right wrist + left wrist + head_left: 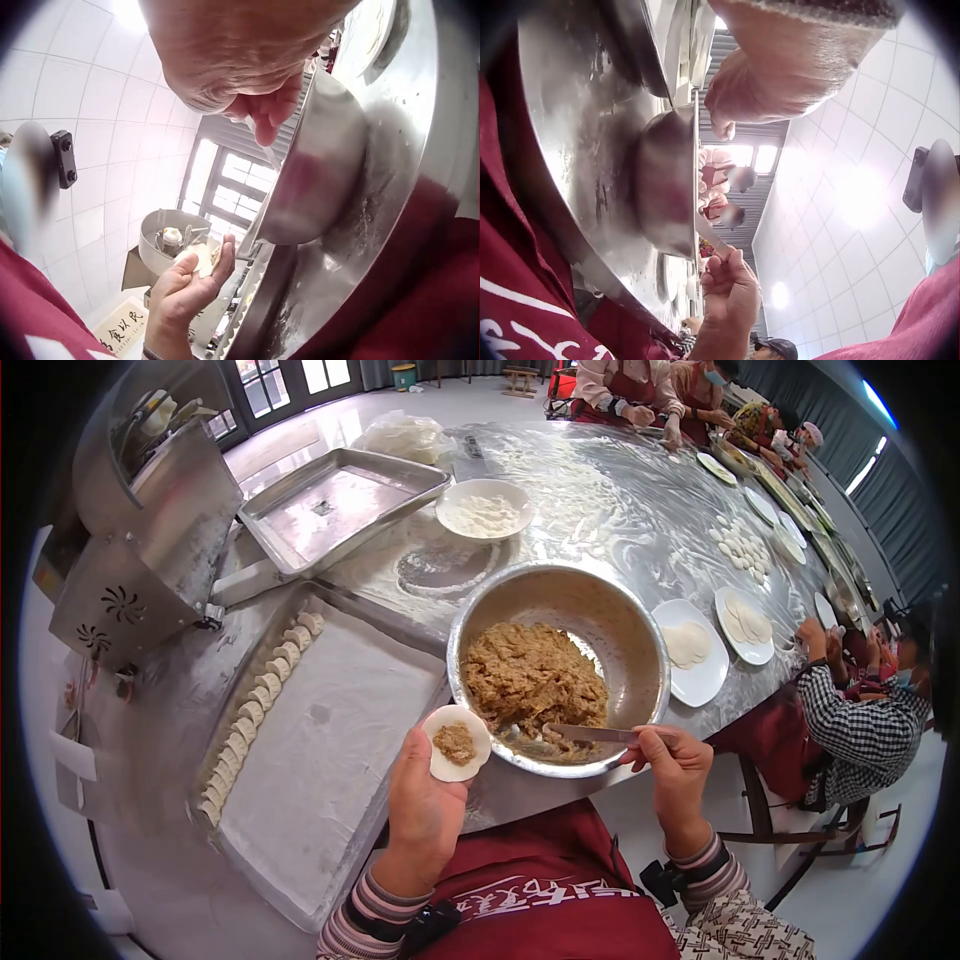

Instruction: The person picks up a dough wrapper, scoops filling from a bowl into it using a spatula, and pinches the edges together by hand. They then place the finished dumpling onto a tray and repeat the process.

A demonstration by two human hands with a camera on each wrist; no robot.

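Observation:
My left hand [425, 815] holds a round dumpling wrapper [479, 734] between thumb and fingers, beside the bowl's near left rim. A dab of brown filling [454, 744] sits in the middle of the wrapper. In the right wrist view, that wrapper [205, 259] is cupped between thumb and fingers. With my right hand [682, 775] I grip a flat metal spatula [597, 734] over the bowl's near right rim. Its blade tip meets the brown filling [535, 675] heaped in the large steel bowl [632, 645]. The left wrist view shows the right hand [731, 292] pinching the handle.
Left of the bowl, a floured tray [320, 760] carries a row of folded dumplings [250, 715]. Behind stand an empty metal tray [330, 510], a plate of flour [483, 510] and a steel machine [150, 560]. Plates of wrappers [690, 650] lie right. Other people [865, 730] work around the table.

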